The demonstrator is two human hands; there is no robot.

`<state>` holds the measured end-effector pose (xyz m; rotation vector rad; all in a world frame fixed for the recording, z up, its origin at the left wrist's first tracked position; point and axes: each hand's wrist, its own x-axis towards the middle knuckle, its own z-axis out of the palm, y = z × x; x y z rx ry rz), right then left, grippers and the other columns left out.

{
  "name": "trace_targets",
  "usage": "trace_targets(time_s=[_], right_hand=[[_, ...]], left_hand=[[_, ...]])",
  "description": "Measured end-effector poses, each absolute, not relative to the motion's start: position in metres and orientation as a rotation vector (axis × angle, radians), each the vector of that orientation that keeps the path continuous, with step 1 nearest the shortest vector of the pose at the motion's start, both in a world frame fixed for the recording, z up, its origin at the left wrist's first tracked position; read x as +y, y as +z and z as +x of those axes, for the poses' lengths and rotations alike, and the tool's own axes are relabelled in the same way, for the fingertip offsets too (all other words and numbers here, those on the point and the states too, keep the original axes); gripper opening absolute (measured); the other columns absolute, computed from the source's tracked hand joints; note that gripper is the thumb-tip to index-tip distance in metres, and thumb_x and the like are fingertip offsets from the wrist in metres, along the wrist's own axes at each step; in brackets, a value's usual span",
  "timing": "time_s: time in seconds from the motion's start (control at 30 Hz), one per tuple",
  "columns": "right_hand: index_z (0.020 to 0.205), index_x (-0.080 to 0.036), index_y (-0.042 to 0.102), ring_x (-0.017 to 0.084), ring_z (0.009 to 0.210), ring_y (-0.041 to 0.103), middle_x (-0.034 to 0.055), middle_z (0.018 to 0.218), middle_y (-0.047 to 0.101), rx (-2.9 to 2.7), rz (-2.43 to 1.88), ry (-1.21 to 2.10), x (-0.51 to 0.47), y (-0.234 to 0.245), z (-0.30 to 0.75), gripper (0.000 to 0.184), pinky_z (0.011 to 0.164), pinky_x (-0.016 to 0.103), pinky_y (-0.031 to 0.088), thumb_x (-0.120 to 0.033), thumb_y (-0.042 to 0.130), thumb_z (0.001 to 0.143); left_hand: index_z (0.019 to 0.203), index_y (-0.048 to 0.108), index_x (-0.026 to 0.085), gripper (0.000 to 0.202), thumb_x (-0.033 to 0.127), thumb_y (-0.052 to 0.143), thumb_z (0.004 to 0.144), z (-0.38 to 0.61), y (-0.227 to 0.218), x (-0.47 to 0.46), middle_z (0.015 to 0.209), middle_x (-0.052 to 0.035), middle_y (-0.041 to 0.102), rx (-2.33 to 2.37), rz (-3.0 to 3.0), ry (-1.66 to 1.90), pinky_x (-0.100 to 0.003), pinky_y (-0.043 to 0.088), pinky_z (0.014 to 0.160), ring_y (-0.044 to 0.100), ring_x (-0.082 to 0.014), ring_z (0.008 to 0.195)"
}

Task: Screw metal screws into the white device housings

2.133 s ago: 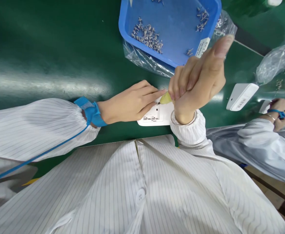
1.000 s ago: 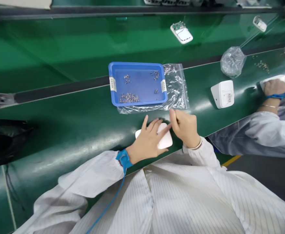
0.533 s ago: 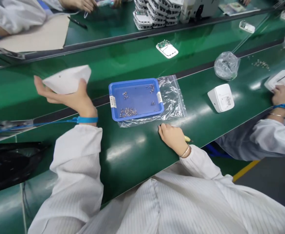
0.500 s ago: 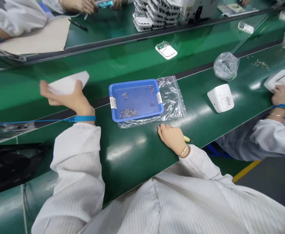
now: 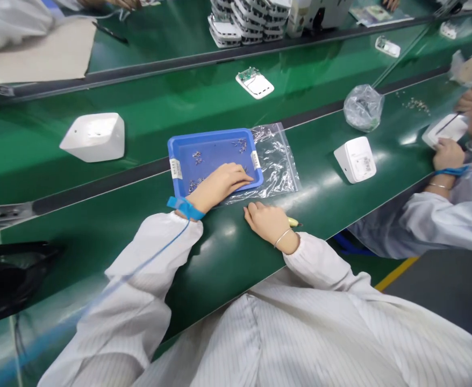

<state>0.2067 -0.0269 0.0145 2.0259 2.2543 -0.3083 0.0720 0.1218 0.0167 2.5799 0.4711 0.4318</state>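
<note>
My left hand [image 5: 224, 181] reaches over the front of the blue tray [image 5: 215, 134], its fingers stretched toward the right rim. Nothing shows in it, and the fingertips are partly hidden. In the tray lie small metal screws [image 5: 241, 145] in loose clusters. My right hand [image 5: 266, 219] rests closed on the green bench just in front of the tray. From under it sticks a yellow-handled tool [image 5: 293, 221] with a dark tip, mostly covered by the palm. A white plastic housing [image 5: 102, 138] sits on the green conveyor belt at left, apart from both hands.
A clear zip bag [image 5: 280, 166] lies under the tray. Right of it stand a white housing [image 5: 359, 159] and a plastic bag [image 5: 364, 107]. A cover with a circuit board [image 5: 255, 83] is on the belt. A co-worker's hands [image 5: 449, 153] work at far right. Stacked parts [image 5: 256, 21] stand behind.
My left hand has let go of the white housing, now on the belt, and moved right to the tray. My right hand keeps its place on the bench.
</note>
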Motion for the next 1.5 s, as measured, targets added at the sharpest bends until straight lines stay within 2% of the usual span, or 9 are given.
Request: trace_targets(time_s=[0.2, 0.4, 0.53, 0.6, 0.67, 0.83, 1.03, 1.27, 1.5], right_hand=[[0.1, -0.015, 0.058, 0.022, 0.079, 0.069, 0.0126, 0.093, 0.069, 2.269, 2.044, -0.355, -0.027, 0.014, 0.205, 0.049, 0.062, 0.027, 0.037, -0.035, 0.013, 0.103], [0.094, -0.017, 0.061, 0.018, 0.077, 0.065, 0.0078, 0.089, 0.067, 2.276, 2.128, -0.403, -0.031, 0.029, 0.243, 0.043, 0.068, 0.027, 0.044, -0.041, 0.026, 0.102], [0.114, -0.013, 0.059, 0.025, 0.111, 0.059, 0.0207, 0.125, 0.055, 1.907, 2.824, 0.18, -0.032, 0.034, 0.337, 0.043, 0.082, 0.035, 0.05, -0.035, 0.024, 0.1], [0.139, -0.008, 0.042, 0.031, 0.12, 0.055, 0.0276, 0.145, 0.037, 1.524, 3.009, 0.442, -0.032, 0.029, 0.385, 0.05, 0.08, 0.039, 0.052, -0.034, 0.027, 0.098], [0.143, -0.004, 0.036, 0.034, 0.11, 0.061, 0.0304, 0.147, 0.034, 1.399, 2.956, 0.345, -0.034, 0.024, 0.416, 0.055, 0.076, 0.043, 0.053, -0.033, 0.031, 0.096], [0.122, -0.01, 0.06, 0.031, 0.103, 0.066, 0.0225, 0.133, 0.056, 1.638, 2.806, 0.07, -0.053, 0.034, 0.386, 0.044, 0.085, 0.045, 0.054, -0.036, 0.038, 0.096], [0.133, -0.017, 0.057, 0.021, 0.127, 0.056, 0.0085, 0.138, 0.058, 2.474, 1.995, -0.976, -0.088, 0.056, 0.256, 0.045, 0.108, 0.038, 0.047, -0.04, 0.047, 0.096], [0.153, -0.008, 0.022, 0.027, 0.109, 0.066, 0.0201, 0.159, 0.018, 2.662, 1.438, -0.605, -0.11, 0.031, 0.154, 0.062, 0.06, 0.032, 0.061, -0.035, 0.036, 0.099], [0.151, -0.006, 0.027, 0.027, 0.123, 0.057, 0.0187, 0.157, 0.026, 2.699, 1.386, -0.527, -0.106, 0.03, 0.149, 0.057, 0.067, 0.031, 0.061, -0.033, 0.023, 0.101]], left_hand=[[0.096, 0.069, 0.013, 0.028, 0.029, 0.046, 0.098, 0.091, 0.008, 0.13, 0.097, -0.0099, 0.064, 0.426, 2.597, 0.353, -0.033, 0.048, 0.082, 0.06, -0.0196, 0.088], [0.111, 0.059, 0.013, 0.029, 0.027, 0.035, 0.101, 0.067, 0.018, 0.109, 0.124, -0.0137, 0.06, 0.642, 2.492, 0.538, -0.039, 0.047, 0.1, 0.058, -0.0214, 0.114], [0.117, 0.058, 0.019, 0.027, 0.033, 0.042, 0.101, 0.029, 0.012, 0.071, 0.115, -0.0069, 0.067, 0.944, 2.27, 0.653, -0.035, 0.051, 0.098, 0.064, -0.0188, 0.108], [0.109, 0.062, 0.02, 0.022, 0.036, 0.052, 0.097, 0.015, 0.007, 0.05, 0.108, -0.0053, 0.07, 0.998, 2.138, 0.724, -0.035, 0.053, 0.095, 0.067, -0.0194, 0.103], [0.103, 0.062, 0.02, 0.021, 0.037, 0.062, 0.091, 0.007, 0.003, 0.033, 0.101, -0.004, 0.072, 1.042, 1.91, 0.784, -0.034, 0.056, 0.092, 0.07, -0.0195, 0.097], [0.082, 0.071, 0.021, 0.018, 0.038, 0.075, 0.08, 0.005, 0.01, 0.008, 0.085, -0.0023, 0.073, 1.064, 1.649, 0.758, -0.032, 0.06, 0.078, 0.071, -0.0196, 0.083], [0.08, 0.077, 0.023, 0.019, 0.036, 0.065, 0.088, 0.01, 0.016, -0.002, 0.081, -0.0034, 0.073, 0.904, 1.769, 0.775, -0.03, 0.058, 0.072, 0.068, -0.0171, 0.076], [0.089, 0.075, 0.022, 0.016, 0.033, 0.064, 0.089, 0.005, 0.016, -0.008, 0.092, -0.0042, 0.072, 0.946, 1.776, 0.807, -0.028, 0.058, 0.078, 0.067, -0.0164, 0.084], [0.093, 0.072, 0.022, 0.015, 0.033, 0.072, 0.082, -0.01, 0.022, -0.011, 0.093, -0.0023, 0.072, 0.966, 1.739, 0.81, -0.028, 0.057, 0.077, 0.069, -0.0173, 0.085]])
